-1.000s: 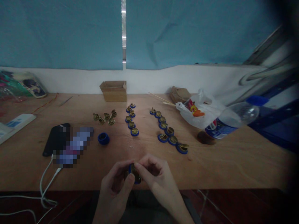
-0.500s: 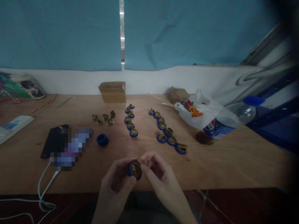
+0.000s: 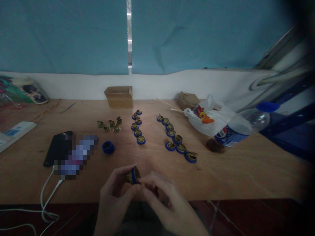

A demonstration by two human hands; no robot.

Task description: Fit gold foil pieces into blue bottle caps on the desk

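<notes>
My left hand grips a round brass fitting with a blue ring between thumb and fingers, tilted on its side just above the table's front edge. Against the fitting's right rim, the thumb and index finger of my right hand are pinched; its other fingers curl under. Several similar blue-ringed brass fittings lie in a slanting line on the right, and more blue-ringed fittings form a column in the middle. Brass pieces without visible blue rings sit left of that column. A stack of blue rings stands nearer me.
Two phones, one black and one with a blurred screen, lie left with white cables. An open cardboard box stands against the wall. At right are a plastic bag and a tilted drink bottle. A power strip is far left.
The held fitting has turned so its open face points right, and it has moved slightly left. My right fingers have come in from the right to touch its rim.
</notes>
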